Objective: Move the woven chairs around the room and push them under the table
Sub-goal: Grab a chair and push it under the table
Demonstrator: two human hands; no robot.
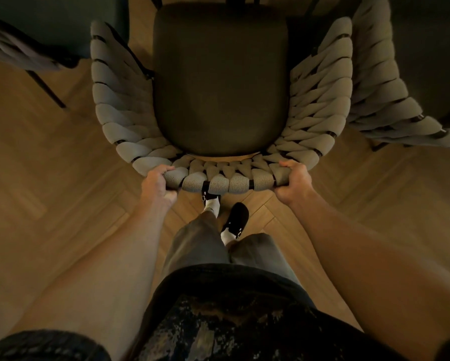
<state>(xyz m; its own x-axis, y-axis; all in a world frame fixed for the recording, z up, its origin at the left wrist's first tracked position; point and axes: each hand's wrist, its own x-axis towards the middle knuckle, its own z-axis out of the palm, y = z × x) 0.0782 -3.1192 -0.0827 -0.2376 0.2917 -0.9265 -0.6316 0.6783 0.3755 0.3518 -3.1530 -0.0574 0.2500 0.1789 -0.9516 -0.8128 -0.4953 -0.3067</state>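
Observation:
A woven chair (220, 84) with a grey braided back and a dark round seat cushion stands right in front of me, seen from above. My left hand (155, 182) grips the left end of its curved top rail, fingers curled over the weave. My right hand (294, 182) grips the right end of the same rail. The chair's front reaches the frame's top edge, where the table cannot be made out clearly in the dark.
A second woven chair (390, 105) stands close on the right, nearly touching the first. A third chair (18, 52) with thin dark legs sits at the upper left. Wooden herringbone floor (49, 178) spreads around; my feet (235, 217) are just behind the chair.

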